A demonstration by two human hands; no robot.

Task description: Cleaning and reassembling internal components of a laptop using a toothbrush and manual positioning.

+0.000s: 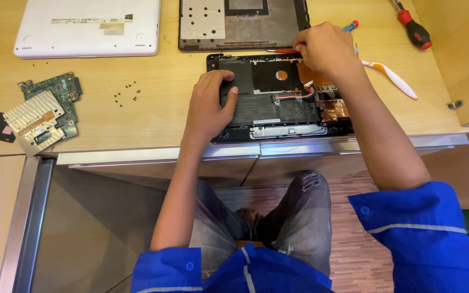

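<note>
Disassembly looked midway: right hand (325,50) pinched a red-shafted, blue-tipped screwdriver (348,26) inside the opened black laptop base (278,97); left hand (208,106) lay flat, holding nothing; green circuit board (55,92) already removed.

Pale rectangular label strip (88,21) on white laptop (87,28).

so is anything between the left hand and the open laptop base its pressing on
Nothing visible. The left hand lies flat, directly on the black panel of the opened laptop base. The right hand works at the base's far edge with a red-handled tool, clear of the left.
</note>
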